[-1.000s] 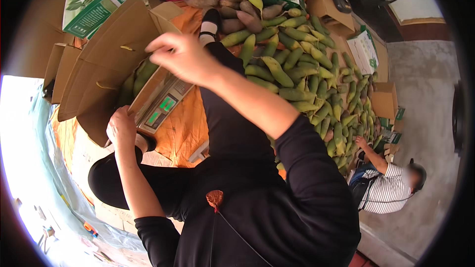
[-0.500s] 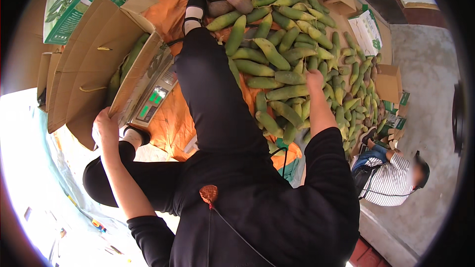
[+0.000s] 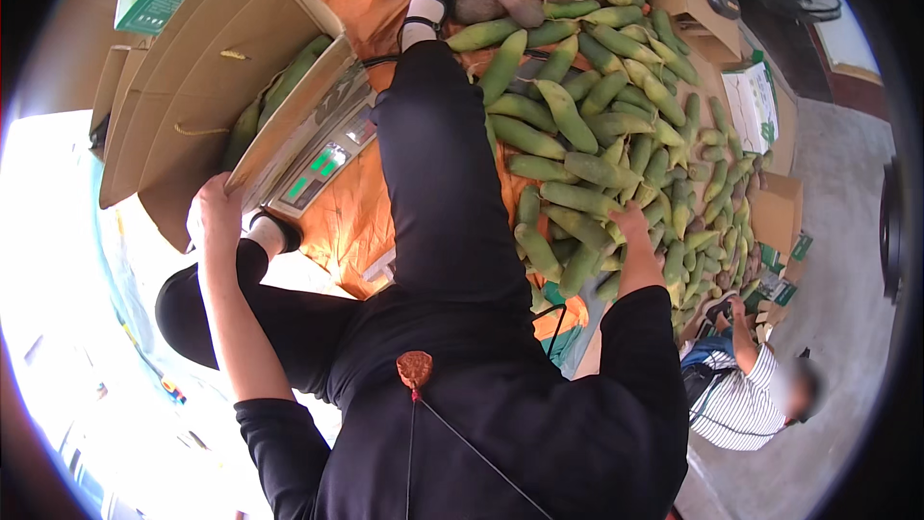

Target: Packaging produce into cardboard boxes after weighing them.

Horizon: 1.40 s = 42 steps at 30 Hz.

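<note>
Carton (image 3: 197, 67): open, green radishes (image 3: 289, 87) inside, lit scale (image 3: 306, 179) alongside
Left hand (image 3: 214, 212): fingers gripping the carton's near edge
Right hand (image 3: 631, 221): fingers touching radish pile (image 3: 568, 120), cannot tell whether gripping

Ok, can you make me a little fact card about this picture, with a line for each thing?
Left hand: gripping the edge of a cardboard box
Right hand: at the pile, touching the end of a green vegetable
In the box: long green vegetables
Beside the box: scale with a lit green screen
Top of the pile: some purplish vegetables
Far right: another person in a striped shirt
</note>
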{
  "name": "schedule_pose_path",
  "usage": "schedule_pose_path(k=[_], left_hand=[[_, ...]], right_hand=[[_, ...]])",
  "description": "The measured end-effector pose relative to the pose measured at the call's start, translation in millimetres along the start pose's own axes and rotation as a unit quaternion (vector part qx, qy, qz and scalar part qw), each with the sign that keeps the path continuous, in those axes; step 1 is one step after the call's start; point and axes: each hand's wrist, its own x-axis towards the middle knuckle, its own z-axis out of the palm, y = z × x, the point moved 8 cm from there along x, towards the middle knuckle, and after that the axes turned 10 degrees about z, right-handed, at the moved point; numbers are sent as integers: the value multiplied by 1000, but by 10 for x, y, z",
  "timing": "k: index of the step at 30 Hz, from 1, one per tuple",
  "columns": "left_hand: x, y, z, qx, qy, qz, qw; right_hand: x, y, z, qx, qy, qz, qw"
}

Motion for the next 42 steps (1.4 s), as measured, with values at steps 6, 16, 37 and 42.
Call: schedule_pose_path(k=[6, 16, 37, 42], left_hand=[[-4, -79, 25, 11, -49, -41, 998], [10, 191, -28, -21, -38, -5, 999], [-112, 3, -77, 41, 72, 19, 996], [-186, 43, -139, 57, 88, 22, 994]], right_hand=[[-92, -132, 210, -94, -119, -95, 984], [138, 271, 309, 72, -116, -47, 990], [-3888, -4012, -2701, 177, 184, -649, 717], [-4576, -5019, -1928, 72, 170, -736, 651]])
